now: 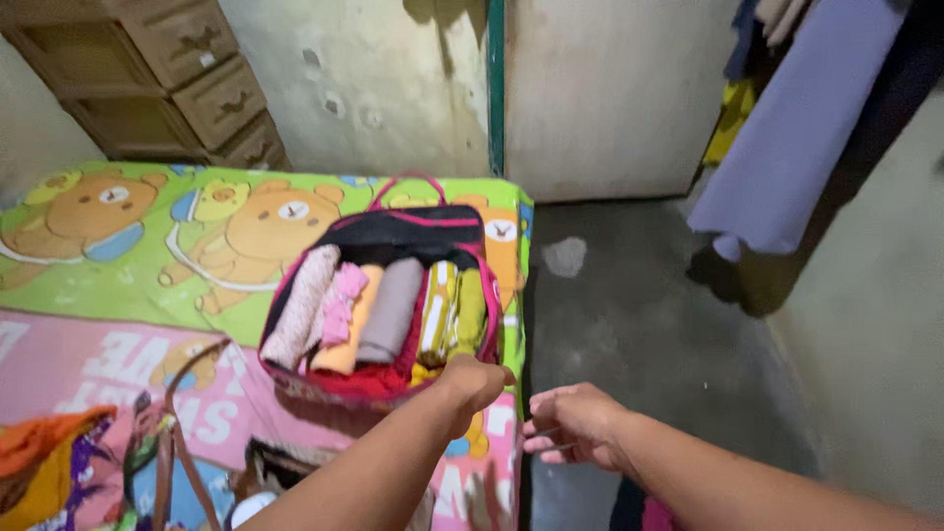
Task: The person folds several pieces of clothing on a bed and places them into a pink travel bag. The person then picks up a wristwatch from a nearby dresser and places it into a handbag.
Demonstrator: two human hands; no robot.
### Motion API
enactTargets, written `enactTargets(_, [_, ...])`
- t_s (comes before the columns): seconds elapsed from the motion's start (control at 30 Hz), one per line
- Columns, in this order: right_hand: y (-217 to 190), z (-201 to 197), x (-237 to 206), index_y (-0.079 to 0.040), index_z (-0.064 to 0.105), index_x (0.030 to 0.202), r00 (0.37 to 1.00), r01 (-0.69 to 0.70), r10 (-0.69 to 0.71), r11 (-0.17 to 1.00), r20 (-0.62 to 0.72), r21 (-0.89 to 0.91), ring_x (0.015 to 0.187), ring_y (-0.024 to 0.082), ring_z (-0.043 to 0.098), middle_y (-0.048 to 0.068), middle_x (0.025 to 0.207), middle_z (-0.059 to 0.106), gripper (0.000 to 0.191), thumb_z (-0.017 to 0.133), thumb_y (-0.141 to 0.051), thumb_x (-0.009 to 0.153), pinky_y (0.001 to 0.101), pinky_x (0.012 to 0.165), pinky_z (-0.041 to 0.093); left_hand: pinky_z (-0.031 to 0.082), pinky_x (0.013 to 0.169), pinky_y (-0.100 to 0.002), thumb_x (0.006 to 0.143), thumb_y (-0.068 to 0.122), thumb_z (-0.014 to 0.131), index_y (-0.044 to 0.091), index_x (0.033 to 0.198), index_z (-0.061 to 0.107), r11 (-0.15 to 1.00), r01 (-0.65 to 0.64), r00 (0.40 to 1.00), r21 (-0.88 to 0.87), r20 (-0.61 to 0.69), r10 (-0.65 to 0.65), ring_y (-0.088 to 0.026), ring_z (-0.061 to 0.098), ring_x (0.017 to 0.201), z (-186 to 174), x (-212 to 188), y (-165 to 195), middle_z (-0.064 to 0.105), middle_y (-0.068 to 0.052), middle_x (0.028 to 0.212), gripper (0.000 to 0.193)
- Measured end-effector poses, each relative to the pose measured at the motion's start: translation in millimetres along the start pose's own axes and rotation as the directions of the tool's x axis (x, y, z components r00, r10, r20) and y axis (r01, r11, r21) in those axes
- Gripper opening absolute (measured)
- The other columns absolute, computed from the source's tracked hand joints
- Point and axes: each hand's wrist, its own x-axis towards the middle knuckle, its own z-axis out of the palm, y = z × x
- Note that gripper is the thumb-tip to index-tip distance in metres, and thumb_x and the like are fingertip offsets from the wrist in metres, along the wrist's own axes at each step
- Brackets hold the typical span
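Inside one bag [393,236]: five rolled clothes [391,310].

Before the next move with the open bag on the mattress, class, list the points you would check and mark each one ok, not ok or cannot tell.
1. Bag lies flat on the mattress, lid folded back: ok.
2. Rolled clothes sit side by side inside, none spilling over the rim: ok.
3. Left hand has a firm hold on the bag's near edge: cannot tell; the fist hides the contact.
4. Right hand is off the bag, out over the floor: ok.
5. Bag well clear of the mattress edge: not ok; it lies close to the edge.
6. Zip free all round: cannot tell.
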Motion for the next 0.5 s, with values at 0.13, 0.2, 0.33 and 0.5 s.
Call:
enactTargets(0.13, [-55.9,-4.5,-7.8,-0.011,0.064,0.112,1.000,-0.004,0.004,1.000,-0.009,0.005,0.081,0.022,0.073,0.008,0.096,0.074,0.022,0.062,-0.003,0.092,0.0422,0.076,0.059,0.059,0.089,-0.054,0.084,0.031,0.074,-0.005,0.129,0.068,0.989,0.068,0.995,-0.130,0.087,-0.057,-0.038,0.069,0.118,-29.0,-2.4,50.5,0.072,-0.026,0.132,0.058])
enactTargets(0.2, [-81.3,-2.0,-6.9,-0.010,0.066,0.113,1.000,0.001,-0.001,1.000,-0.003,-0.017,0.082,0.021,0.073,0.009,0.095,0.075,0.023,0.062,-0.005,0.091,0.0421,0.076,0.059,0.058,0.094,-0.054,0.085,0.029,0.076,-0.003,0.133,0.062,0.991,0.031,0.999,-0.133,0.032,-0.027,-0.034,0.068,0.123,-43.7,-6.0,68.3,0.066,-0.021,0.139,0.060])
enactTargets(0.33, [-121.9,-2.5,-7.4,-0.012,0.065,0.112,0.999,0.035,-0.035,0.998,-0.013,-0.050,0.081,0.023,0.072,0.010,0.096,0.074,0.021,0.063,-0.008,0.091,0.0423,0.075,0.058,0.050,0.100,-0.058,0.087,0.035,0.079,-0.003,0.139,0.056,1.000,0.003,0.999,0.002,-0.047,-0.003,-0.041,0.059,0.129,-69.2,-5.9,102.0,0.056,-0.026,0.147,0.068])
enactTargets(0.5, [-170.9,-17.1,0.2,-0.009,0.066,0.113,0.996,0.077,-0.071,0.991,0.061,-0.110,0.081,0.022,0.073,0.009,0.097,0.075,0.021,0.064,-0.006,0.092,0.0409,0.074,0.060,0.046,0.104,-0.060,0.086,0.033,0.078,-0.003,0.138,0.060,0.998,0.056,0.997,0.017,-0.054,-0.055,-0.045,0.054,0.135,-81.0,11.5,144.3,0.051,-0.025,0.151,0.066])
